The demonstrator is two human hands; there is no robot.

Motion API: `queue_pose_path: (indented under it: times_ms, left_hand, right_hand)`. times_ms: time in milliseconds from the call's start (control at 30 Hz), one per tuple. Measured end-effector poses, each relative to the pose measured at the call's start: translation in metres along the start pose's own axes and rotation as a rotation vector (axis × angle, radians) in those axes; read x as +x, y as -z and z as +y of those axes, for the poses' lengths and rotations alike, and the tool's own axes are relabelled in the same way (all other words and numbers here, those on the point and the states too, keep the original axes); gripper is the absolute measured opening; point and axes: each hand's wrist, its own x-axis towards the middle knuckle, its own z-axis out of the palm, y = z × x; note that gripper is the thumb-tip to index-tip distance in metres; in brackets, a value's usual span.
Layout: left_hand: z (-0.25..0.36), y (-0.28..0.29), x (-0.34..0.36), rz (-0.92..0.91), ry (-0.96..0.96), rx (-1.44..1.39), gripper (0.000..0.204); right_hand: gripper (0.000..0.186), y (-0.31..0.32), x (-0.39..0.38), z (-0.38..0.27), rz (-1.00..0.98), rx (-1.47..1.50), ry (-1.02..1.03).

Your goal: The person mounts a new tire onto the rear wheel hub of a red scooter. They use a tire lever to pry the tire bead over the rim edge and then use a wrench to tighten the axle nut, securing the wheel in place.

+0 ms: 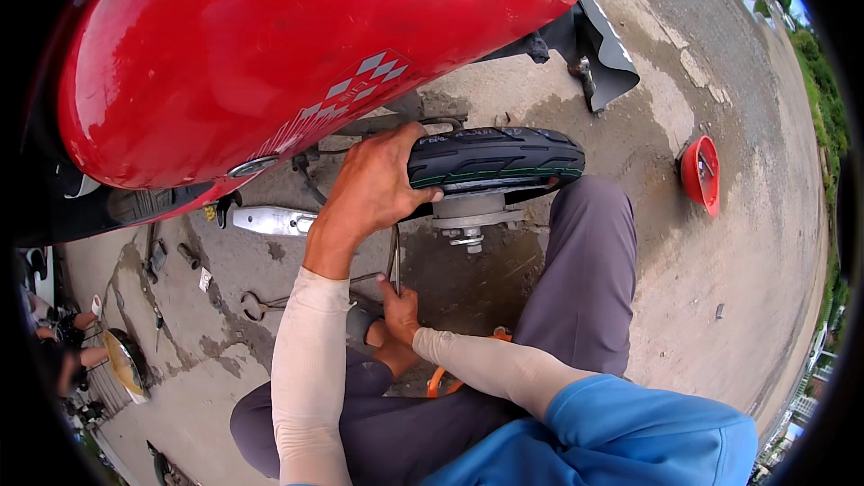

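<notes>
My left hand (373, 180) grips a black tyre (499, 153) on a wheel with a grey metal hub and bolt (470, 211), beside the red scooter body (297, 36) above it. My right hand (399, 306) is lower down, closed on a thin metal bar (393, 250) that reaches up toward the underside of the wheel. Behind my left wrist lies a flat silver metal piece (270, 219). My right knee is against the tyre's right end.
A red helmet-like bowl (700, 175) holding small items sits at the right. A dark panel (603, 63) lies at the upper right. Tools (153, 256), a ring-ended rod (254, 304) and a round basin (126, 360) are at the left, near another person (67, 328). An orange object (441, 382) is below me.
</notes>
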Motion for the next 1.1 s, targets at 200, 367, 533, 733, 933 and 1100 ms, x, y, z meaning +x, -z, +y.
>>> queue_pose_path:
  times_ms: [200, 367, 533, 733, 933, 1100]
  left_hand:
    - [0.006, 0.002, -0.002, 0.026, 0.017, 0.006, 0.059]
    - [0.017, 0.005, 0.007, 0.004, -0.013, -0.009, 0.059]
    - [0.004, 0.005, -0.004, -0.02, 0.056, 0.012, 0.068]
    - [-0.032, 0.011, -0.03, 0.042, 0.073, -0.067, 0.096]
    - [-0.077, -0.008, -0.042, 0.012, 0.21, -0.168, 0.087]
    - [-0.076, -0.01, -0.031, 0.008, 0.217, -0.243, 0.08]
  right_hand:
    - [0.052, -0.044, 0.017, 0.027, -0.04, 0.04, -0.141]
    - [0.05, -0.117, 0.052, 0.064, -0.036, 0.181, -0.09]
    - [0.048, -0.141, 0.042, 0.03, -0.176, 0.28, -0.44]
    - [0.032, -0.088, 0.054, -0.003, -0.427, 0.133, -0.496]
    - [0.039, -0.087, 0.047, -0.007, -0.529, 0.042, -0.418]
    - [0.03, -0.097, 0.064, -0.006, -0.628, 0.073, -0.397]
